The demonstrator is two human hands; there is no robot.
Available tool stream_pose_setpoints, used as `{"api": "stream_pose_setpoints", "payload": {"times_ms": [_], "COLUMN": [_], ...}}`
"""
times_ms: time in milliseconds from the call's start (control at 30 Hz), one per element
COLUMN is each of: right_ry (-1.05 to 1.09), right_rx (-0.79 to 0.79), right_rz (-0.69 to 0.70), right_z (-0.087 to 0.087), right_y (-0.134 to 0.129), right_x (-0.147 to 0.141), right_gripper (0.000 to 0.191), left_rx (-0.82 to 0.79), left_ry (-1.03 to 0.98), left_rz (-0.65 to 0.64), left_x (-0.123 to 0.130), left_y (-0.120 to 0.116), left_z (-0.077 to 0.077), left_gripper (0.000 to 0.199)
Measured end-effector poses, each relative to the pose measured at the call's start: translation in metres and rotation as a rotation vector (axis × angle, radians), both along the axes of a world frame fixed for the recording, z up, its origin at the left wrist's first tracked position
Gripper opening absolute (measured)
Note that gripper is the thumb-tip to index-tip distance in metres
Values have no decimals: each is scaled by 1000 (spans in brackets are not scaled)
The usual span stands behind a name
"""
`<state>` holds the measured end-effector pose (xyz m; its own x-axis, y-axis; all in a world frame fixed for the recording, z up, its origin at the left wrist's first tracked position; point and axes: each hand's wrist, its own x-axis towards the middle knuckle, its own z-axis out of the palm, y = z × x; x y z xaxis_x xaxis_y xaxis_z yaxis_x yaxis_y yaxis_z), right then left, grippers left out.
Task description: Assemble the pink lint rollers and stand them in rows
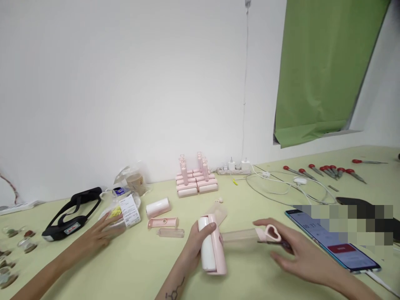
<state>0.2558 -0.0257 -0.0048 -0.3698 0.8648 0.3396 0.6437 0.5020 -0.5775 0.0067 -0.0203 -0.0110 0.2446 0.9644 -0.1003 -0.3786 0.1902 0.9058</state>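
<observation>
My left hand [200, 241] is closed around a lint roller [211, 246] with a white roll in a pink case, its thumb pressed on the case's top. A clear pinkish handle [239, 236] sticks out from the case to the right and ends in a heart-shaped loop [273, 233]. My right hand [293, 250] is around that loop, index finger and thumb apart; I cannot tell whether it touches. A thin dark streak beside the loop is too blurred to name. Left of the roller lie a loose white roll [158, 207], a pink case part [163, 223] and a clear handle piece [171, 233].
Several finished-looking pink rollers [197, 187] stand by the wall. Another person's hand [104, 229] rests on a plastic bag [137, 204] at left, near a black strap [73, 214]. A phone [331, 239], cables [281, 189] and red-ended tools [331, 171] lie right.
</observation>
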Motion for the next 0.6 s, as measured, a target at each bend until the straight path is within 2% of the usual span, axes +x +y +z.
{"api": "stream_pose_setpoints", "payload": {"times_ms": [100, 167, 300, 367, 467, 600], "right_ry": [-36, -2, -19, -108, -246, -396], "right_rx": [59, 86, 71, 136, 277, 417], "right_rz": [-194, -235, -83, -14, 0, -32], "right_z": [0, 6, 25, 32, 37, 38], "right_y": [4, 4, -6, -11, -12, -12], "right_x": [32, 36, -4, -31, -58, -71], "right_gripper": [21, 17, 24, 23, 23, 24], "left_rx": [64, 68, 157, 268, 397, 391], "left_ry": [115, 150, 241, 331, 462, 560], "left_rz": [173, 208, 221, 250, 289, 297], "left_x": [-1, 0, 4, 6, 9, 11], "left_y": [2, 4, 5, 4, 3, -1], "left_z": [-6, -8, -12, -13, -12, -12], "left_gripper": [35, 35, 33, 32, 31, 27]}}
